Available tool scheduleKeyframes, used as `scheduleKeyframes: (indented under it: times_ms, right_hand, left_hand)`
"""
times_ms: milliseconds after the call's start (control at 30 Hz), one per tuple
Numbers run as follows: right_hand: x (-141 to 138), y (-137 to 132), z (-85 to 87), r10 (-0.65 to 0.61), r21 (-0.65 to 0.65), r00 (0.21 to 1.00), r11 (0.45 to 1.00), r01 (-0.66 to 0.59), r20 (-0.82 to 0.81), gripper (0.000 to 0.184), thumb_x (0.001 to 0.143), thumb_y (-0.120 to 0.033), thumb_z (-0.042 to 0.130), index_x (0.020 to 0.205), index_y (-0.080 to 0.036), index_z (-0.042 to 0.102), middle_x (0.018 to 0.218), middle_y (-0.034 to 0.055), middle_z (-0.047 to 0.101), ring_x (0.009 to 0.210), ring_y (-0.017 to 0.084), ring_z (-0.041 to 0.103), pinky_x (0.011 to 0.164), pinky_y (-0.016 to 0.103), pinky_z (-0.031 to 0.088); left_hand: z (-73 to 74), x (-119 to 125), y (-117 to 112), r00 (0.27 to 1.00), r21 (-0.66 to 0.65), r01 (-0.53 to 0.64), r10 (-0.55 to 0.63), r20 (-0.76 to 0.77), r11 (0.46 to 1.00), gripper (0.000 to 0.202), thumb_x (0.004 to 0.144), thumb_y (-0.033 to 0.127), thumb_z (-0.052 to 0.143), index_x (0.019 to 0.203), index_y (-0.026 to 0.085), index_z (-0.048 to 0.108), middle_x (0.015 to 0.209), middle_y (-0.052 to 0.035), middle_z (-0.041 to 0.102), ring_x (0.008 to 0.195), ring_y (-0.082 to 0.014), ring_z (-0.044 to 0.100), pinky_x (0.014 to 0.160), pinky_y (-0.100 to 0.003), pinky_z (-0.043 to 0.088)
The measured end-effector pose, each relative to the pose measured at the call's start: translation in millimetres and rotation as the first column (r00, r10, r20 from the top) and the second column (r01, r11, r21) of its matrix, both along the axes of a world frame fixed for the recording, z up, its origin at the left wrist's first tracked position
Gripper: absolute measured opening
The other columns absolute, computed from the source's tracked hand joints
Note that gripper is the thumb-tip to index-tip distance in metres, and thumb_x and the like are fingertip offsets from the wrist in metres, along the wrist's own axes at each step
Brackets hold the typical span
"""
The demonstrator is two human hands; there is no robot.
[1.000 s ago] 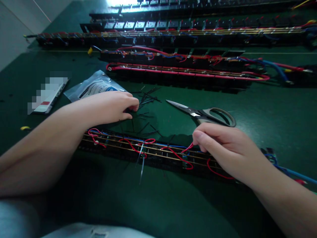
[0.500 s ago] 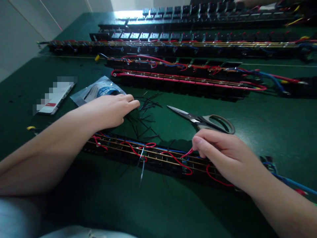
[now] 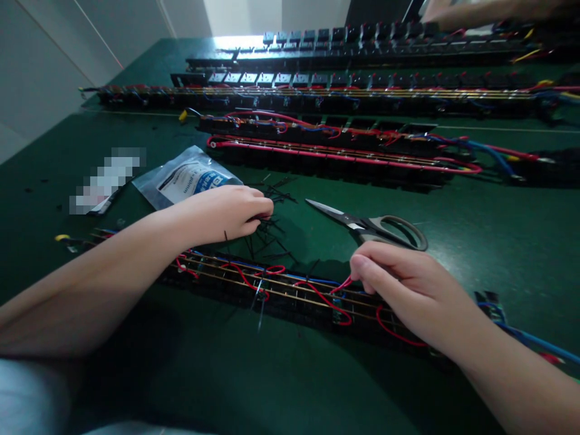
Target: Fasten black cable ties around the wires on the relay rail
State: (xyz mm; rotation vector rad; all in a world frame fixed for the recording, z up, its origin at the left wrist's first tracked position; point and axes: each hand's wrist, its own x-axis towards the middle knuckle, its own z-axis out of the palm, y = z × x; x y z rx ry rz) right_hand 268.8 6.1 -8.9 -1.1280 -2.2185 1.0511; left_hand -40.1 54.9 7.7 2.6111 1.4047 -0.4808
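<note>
My left hand (image 3: 238, 211) reaches into a loose pile of thin black strips (image 3: 274, 241), which look like small cable ties. Its fingers are curled together and pointing down; what they hold is hidden. A short black strip end (image 3: 225, 234) shows against the hand's lower edge. In a pinch, my right hand (image 3: 394, 275) grips a looped red wire (image 3: 344, 283). That wire belongs to a long black strip assembly (image 3: 290, 299) lying across the front, with brass rails, red loops and blue wires. A clear, thin upright piece (image 3: 260, 296) stands on this assembly.
Grey-handled scissors (image 3: 367, 223) lie just beyond my right hand. Behind my left hand is a clear bag (image 3: 185, 175) with a blue-and-white label, beside a blurred-out flat item (image 3: 109, 184). More wired assemblies (image 3: 344, 148) line the green table (image 3: 507, 223). Another person's arm (image 3: 489, 12) shows top right.
My left hand has moved a little right, further over the black strips, and its fingers have curled in. My right hand keeps its pinch on the red wire. The view has tilted slightly up.
</note>
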Motion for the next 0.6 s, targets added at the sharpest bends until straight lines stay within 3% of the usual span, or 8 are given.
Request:
scheduleKeyframes:
  times_ms: [133,333,433,600]
  right_hand:
    - [0,0,-0.7,-0.004,-0.007,1.000,1.000,0.004,0.002,0.045,0.107,-0.039,0.051,0.071,-0.017,0.065,0.062,0.0015,0.060,0.056,0.009,0.054,0.053,0.021,0.039]
    - [1,1,1.4,0.006,-0.013,1.000,1.000,-0.006,-0.006,0.046,0.107,-0.039,0.050,0.067,-0.018,0.060,0.061,0.0017,0.060,0.055,0.010,0.054,0.052,0.022,0.040]
    - [0,1,1.2,0.011,-0.017,1.000,1.000,-0.011,-0.005,0.046,0.107,-0.040,0.050,0.068,-0.018,0.060,0.061,0.0018,0.060,0.055,0.010,0.054,0.052,0.022,0.039]
    - [-1,1,0.4,0.008,-0.026,1.000,1.000,-0.008,-0.009,0.046,0.108,-0.042,0.050,0.070,-0.018,0.062,0.062,0.0021,0.061,0.055,0.010,0.054,0.051,0.022,0.039]
  left_hand:
    - [3.6,-8,-7,0.998,0.028,-0.019,0.017,0.054,0.999,0.040,0.106,0.031,0.052,0.142,0.026,0.067,0.142,-0.0082,0.074,0.130,-0.0259,0.073,0.111,-0.037,0.055]
    - [-3.0,-15,-6,0.999,0.004,-0.039,0.040,-0.021,0.999,0.032,0.100,0.026,0.055,0.125,0.017,0.072,0.128,-0.0152,0.076,0.119,-0.0319,0.075,0.099,-0.041,0.058]
    - [-3.6,-8,-2,1.000,-0.011,-0.015,0.015,-0.006,1.000,0.029,0.101,0.024,0.052,0.117,0.018,0.076,0.119,-0.0124,0.079,0.112,-0.0287,0.076,0.098,-0.038,0.058]
    - [5.9,0,-3,0.998,-0.003,-0.008,0.008,0.065,1.000,0.032,0.106,0.028,0.052,0.124,0.025,0.079,0.125,-0.0050,0.082,0.116,-0.0233,0.076,0.104,-0.033,0.055]
